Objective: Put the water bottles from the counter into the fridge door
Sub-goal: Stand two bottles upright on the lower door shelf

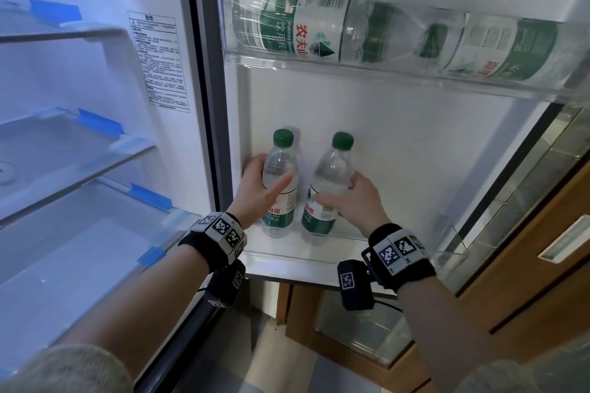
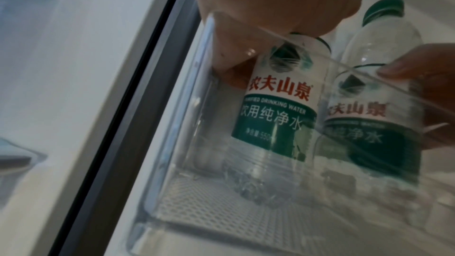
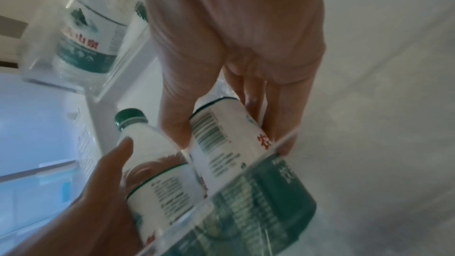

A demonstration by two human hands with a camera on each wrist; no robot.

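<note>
Both hands in the lower fridge door bin (image 1: 322, 254). My left hand (image 1: 260, 190) is wrapped round the left water bottle (image 1: 281, 182), thumb laid across its front, fingers behind it; the bottle stands upright at the hinge end of the bin, base on the ribbed bin floor per the left wrist view. My right hand (image 1: 354, 198) is clamped on the right water bottle (image 1: 325, 188) at the top edge of the label, thumb in front, fingers round the far side; this bottle tilts slightly, cap leaning right, lower half inside the bin. Cannot tell if its base is fully seated. The two bottles are just beside each other, green caps up. Upper door bin (image 1: 383, 73) carries two larger bottles (image 1: 319, 29) lying on their sides. Main fridge compartment to the left, glass shelves (image 1: 73, 150) with blue tape on the edges.
</note>
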